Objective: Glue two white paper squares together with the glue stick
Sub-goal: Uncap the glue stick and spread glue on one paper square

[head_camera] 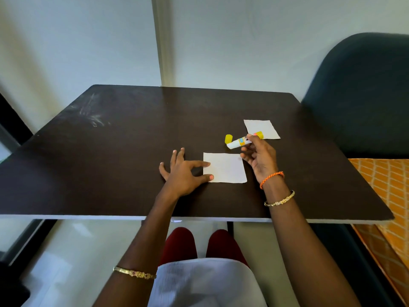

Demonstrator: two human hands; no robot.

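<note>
White cloth over the lap (205, 282) and two dark red knees (180, 242) are seen closest, under the near edge of the dark table (110, 173); the lap is cut off by the bottom of the frame. Both forearms are carried over that near edge.

On the table, the near paper square (228, 168) is pinned at its left edge by the left hand (182, 173), whose thumb and forefinger are spread apart and pressed flat on the sheet. Just right of the near paper square, the right hand (257, 156) is raised and closed on the glue stick (241, 141), which is held tilted with its white open end pointing left and its yellow base towards the far paper square (262, 129). Part of the far paper square's near edge is hidden by the glue stick and fingertips. A yellow cap (228, 138) lies beyond the near paper square, close to the glue stick's open end.

Left of the near paper square, the tabletop is bare up to its left edge. The printed label on the glue stick cannot be read. A dark chair (363, 96) is cut off at the right.
</note>
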